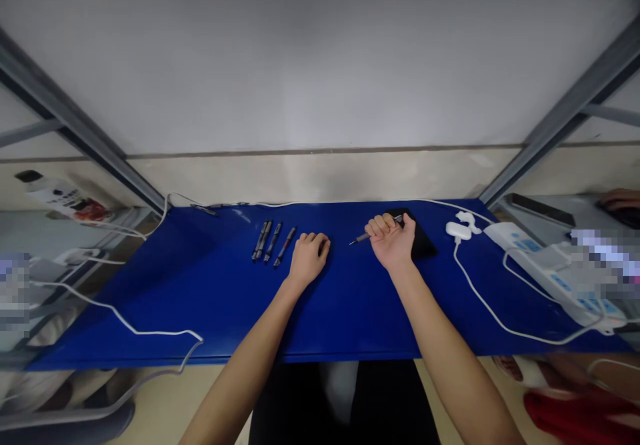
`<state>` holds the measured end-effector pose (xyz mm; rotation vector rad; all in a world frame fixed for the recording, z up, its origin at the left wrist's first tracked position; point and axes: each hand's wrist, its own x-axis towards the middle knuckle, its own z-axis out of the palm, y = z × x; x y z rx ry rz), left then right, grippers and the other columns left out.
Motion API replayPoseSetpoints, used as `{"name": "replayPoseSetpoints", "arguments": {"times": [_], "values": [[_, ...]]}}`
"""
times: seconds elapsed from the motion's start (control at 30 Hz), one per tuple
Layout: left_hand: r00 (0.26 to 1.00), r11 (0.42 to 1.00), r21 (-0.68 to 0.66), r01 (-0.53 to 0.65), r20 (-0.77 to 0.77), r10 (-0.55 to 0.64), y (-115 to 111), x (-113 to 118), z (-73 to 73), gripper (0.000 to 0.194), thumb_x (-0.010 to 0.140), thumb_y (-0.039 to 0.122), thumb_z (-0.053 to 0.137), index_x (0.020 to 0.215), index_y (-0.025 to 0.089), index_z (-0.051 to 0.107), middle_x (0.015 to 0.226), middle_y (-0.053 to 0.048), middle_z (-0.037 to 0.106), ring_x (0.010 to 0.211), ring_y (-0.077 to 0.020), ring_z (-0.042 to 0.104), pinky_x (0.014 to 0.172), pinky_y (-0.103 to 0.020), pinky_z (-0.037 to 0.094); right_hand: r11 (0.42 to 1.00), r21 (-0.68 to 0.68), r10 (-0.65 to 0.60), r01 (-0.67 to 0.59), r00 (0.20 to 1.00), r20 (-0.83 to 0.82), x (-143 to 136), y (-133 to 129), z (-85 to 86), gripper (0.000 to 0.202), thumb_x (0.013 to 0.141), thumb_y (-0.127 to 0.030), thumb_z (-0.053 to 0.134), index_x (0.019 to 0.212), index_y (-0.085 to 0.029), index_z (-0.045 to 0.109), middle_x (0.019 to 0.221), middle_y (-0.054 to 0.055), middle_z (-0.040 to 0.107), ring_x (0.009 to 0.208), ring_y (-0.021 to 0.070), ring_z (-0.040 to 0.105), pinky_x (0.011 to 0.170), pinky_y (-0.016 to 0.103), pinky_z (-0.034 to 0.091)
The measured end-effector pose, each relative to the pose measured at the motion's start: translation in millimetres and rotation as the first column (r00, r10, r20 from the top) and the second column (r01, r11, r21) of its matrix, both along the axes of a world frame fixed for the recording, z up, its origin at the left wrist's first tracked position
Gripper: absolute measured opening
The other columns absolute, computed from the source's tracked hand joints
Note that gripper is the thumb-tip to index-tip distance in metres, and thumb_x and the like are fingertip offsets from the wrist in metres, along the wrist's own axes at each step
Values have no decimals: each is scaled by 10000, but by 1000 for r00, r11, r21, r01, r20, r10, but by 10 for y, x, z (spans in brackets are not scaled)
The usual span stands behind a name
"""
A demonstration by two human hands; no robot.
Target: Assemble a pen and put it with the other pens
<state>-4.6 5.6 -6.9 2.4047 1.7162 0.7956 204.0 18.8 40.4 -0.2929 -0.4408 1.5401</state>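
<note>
My right hand is turned palm up above the blue tabletop, its fingers closed around a grey pen. The pen's thin tip points left. Behind and beside this hand lies a flat black rectangular thing, partly covered by it. My left hand rests on the table with curled fingers and the thumb close to the forefinger; whatever may be inside is hidden. Just to its left, several dark pens lie roughly side by side, one with a red mark.
A white charger-like case with a cable sits at right, near a white power strip. Another white cable crosses the left side. A bottle stands beyond the left frame bar. A person's hand shows at far right.
</note>
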Motion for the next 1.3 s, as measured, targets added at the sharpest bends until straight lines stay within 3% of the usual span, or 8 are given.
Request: {"name": "replayPoseSetpoints", "arguments": {"times": [1.3], "values": [[1000, 998, -70, -5, -2, 5, -4, 11, 45, 228, 967, 336, 413, 978, 226, 613, 879, -54, 626, 841, -205, 514, 787, -333, 381, 998, 8, 63, -63, 998, 8, -12, -40, 62, 401, 858, -431, 388, 589, -219, 180, 515, -48, 213, 469, 119, 236, 473, 271, 330]]}}
